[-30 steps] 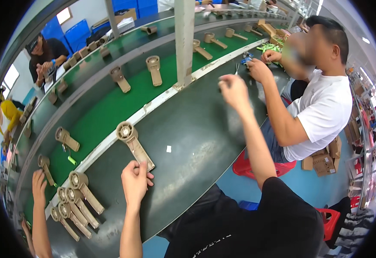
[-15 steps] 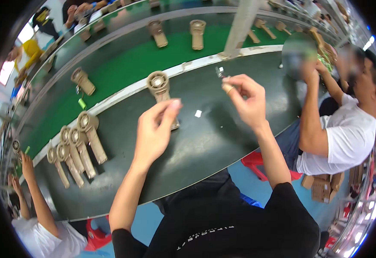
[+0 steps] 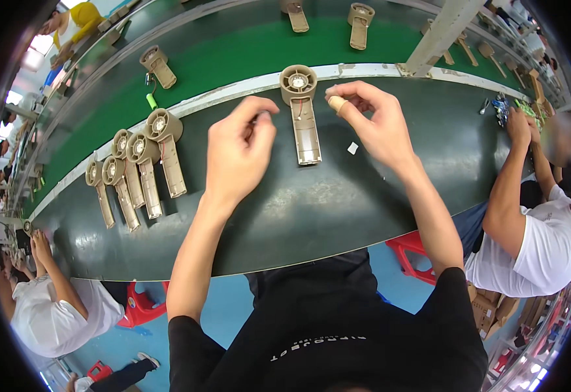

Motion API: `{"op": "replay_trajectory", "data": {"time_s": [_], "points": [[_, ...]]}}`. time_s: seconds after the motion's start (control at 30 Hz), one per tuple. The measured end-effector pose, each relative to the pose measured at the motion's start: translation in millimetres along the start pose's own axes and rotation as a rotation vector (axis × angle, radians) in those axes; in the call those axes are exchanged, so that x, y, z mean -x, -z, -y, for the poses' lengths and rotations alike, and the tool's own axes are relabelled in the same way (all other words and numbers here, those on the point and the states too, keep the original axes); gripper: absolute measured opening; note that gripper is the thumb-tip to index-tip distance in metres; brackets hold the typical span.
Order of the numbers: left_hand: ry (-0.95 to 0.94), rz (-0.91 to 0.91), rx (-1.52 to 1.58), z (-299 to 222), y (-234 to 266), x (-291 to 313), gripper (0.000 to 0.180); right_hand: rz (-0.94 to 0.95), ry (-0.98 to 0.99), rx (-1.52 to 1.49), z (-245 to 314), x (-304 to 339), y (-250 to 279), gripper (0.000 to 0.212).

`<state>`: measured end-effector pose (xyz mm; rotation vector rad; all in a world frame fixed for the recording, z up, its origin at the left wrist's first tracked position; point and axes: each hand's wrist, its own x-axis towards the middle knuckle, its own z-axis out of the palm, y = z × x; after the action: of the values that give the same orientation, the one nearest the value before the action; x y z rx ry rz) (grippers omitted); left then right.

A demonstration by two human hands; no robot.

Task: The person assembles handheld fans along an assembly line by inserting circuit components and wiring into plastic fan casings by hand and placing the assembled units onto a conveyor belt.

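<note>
A tan handheld-fan housing [image 3: 306,134] lies on the dark table between my hands, its round head away from me and its handle open, with a thin red wire inside. Beside its left edge is my left hand [image 3: 240,147], fingers curled and thumb close to the index finger; anything in them is hidden. My right hand [image 3: 380,124] hovers by the fan's round head, thumb and fingers drawn together, with a beige covering on one digit. Whatever its fingertips hold is too small or hidden to make out. A small white scrap [image 3: 352,148] lies below that hand.
Several similar fan housings [image 3: 147,157] stand grouped on the left of the table [image 3: 285,215]. Beyond a pale rail, a green belt [image 3: 233,62] carries more housings and a green cylinder [image 3: 151,100]. A metal post [image 3: 439,42] rises at the right. Co-workers sit on both sides.
The view has shifted, so the table contents sit differently in the picture. My right hand has come closer to the fan's head; the small metallic part at its fingertips no longer shows. My left fingers are curled more.
</note>
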<state>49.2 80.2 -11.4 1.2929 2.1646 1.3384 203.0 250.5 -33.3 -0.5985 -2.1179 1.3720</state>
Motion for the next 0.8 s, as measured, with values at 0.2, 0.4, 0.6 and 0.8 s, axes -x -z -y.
{"op": "replay_trajectory", "data": {"time_s": [0.2, 0.4, 0.6, 0.8], "points": [[-0.292, -0.018, -0.395, 9.2, -30.4, -11.3, 0.015, 0.124, 0.157, 0.063, -20.5, -14.3, -19.0, 0.017], [0.074, 0.05, -0.143, 6.9, -28.7, -20.4, 0.015, 0.08, 0.275, 0.043, -30.3, -10.7, -36.0, 0.018], [0.576, 0.19, 0.599, 10.9, -15.2, -31.2, 0.015, -0.083, 0.558, 0.236, -37.2, -9.1, -45.2, 0.016], [0.607, 0.316, 0.756, 11.8, -12.1, -27.3, 0.014, -0.189, 0.709, 0.473, -32.9, -9.1, -41.8, 0.015]]}}
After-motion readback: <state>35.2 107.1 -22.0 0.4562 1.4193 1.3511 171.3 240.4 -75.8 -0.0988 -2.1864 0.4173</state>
